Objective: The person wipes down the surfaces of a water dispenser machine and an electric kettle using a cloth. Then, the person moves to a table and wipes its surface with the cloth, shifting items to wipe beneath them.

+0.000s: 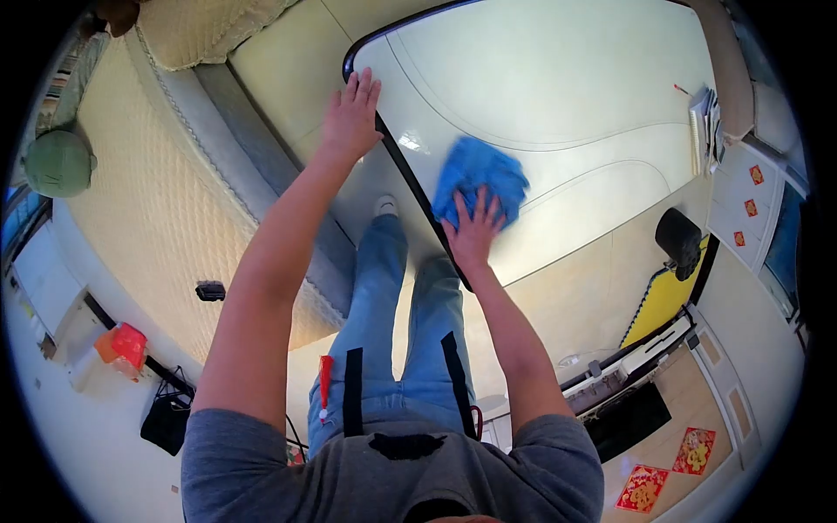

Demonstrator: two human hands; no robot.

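Note:
A blue cloth (484,170) lies bunched on the white, glossy tabletop (575,78), close to its dark-rimmed near edge. My right hand (473,228) presses down on the cloth's lower part, fingers spread and stretched over it. At the table's left corner, my left hand (352,115) rests on the dark rim with its fingers spread flat, holding nothing. Thin curved lines run across the tabletop, and light glints off it between my two hands.
A sofa with a quilted beige cover (157,174) stands along the left, with a small black object (210,290) on it. Papers or books (704,131) stack at the table's far right. A black stool-like object (678,237) stands beyond the table, near a yellow panel (667,301).

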